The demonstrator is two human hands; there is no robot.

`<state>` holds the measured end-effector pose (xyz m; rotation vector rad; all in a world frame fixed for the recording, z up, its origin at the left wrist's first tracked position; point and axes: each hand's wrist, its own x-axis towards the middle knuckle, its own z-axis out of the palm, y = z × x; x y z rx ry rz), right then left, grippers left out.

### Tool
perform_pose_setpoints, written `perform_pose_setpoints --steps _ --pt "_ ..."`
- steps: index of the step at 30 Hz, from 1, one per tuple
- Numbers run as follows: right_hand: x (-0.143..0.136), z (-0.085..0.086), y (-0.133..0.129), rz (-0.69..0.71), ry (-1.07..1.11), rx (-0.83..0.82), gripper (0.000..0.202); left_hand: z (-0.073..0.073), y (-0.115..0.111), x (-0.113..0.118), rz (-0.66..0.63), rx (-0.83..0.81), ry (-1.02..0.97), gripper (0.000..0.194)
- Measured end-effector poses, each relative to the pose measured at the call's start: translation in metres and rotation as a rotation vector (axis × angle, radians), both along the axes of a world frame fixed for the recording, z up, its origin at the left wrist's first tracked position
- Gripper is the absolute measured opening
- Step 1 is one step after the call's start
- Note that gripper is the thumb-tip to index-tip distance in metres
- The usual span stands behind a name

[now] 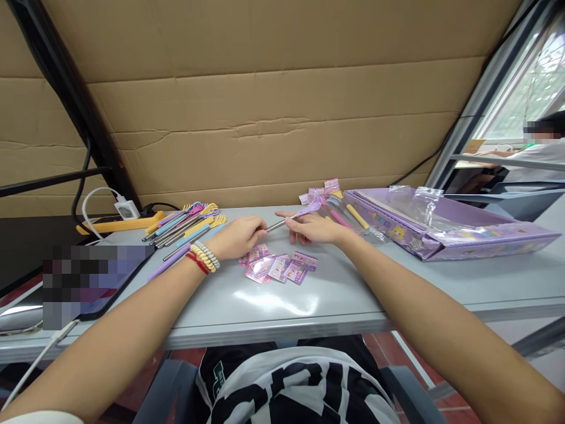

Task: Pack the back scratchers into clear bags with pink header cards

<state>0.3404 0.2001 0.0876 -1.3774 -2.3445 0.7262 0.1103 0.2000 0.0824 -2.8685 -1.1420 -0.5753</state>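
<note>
Between my two hands a slim item with a silver metal shaft and a light purple end [312,206] lies slantwise. My left hand [242,237] pinches the metal end of it. My right hand [312,227] is at its purple end, with the index finger stretched out and the thumb against the shaft. Small pink and purple printed cards [279,268] lie on the grey table [269,306] just below my hands. Left of my left hand is a pile of similar items with metal shafts and coloured ends [188,227].
At the right stands an open purple box [445,241] with clear plastic in it. Wrapped coloured items [348,215] lie beside it. A tablet [115,277], a white charger [126,207] and cables are at the left. Cardboard [273,129] rises behind; another person sits far right.
</note>
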Motion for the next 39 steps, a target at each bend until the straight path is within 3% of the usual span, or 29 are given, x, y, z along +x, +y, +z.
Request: perform_pose_setpoints --steps 5,9,14,18,25,31,39 --pt "-0.003 -0.001 0.0 0.099 0.361 -0.185 0.054 0.001 -0.003 0.002 0.009 -0.033 -0.029 0.025" --pt "-0.003 -0.001 0.003 0.107 0.553 -0.163 0.051 0.002 -0.004 0.002 -0.022 -0.027 -0.057 0.028" --pt "0.004 0.004 0.007 0.0 0.72 -0.145 0.048 0.002 -0.002 -0.002 -0.014 -0.048 0.016 0.031" --pt "0.009 0.009 0.002 -0.037 0.593 -0.181 0.046 0.002 -0.001 -0.003 0.0 -0.125 0.093 0.033" --pt "0.01 0.005 0.0 0.012 0.488 -0.367 0.031 0.005 -0.004 -0.002 0.065 -0.184 0.218 0.04" --pt "0.015 0.004 0.003 -0.031 0.454 -0.22 0.025 0.005 -0.004 -0.004 0.086 -0.226 0.236 0.045" --pt "0.014 -0.003 0.01 -0.098 -0.04 -0.065 0.027 0.004 -0.002 -0.005 0.089 -0.272 0.253 0.046"
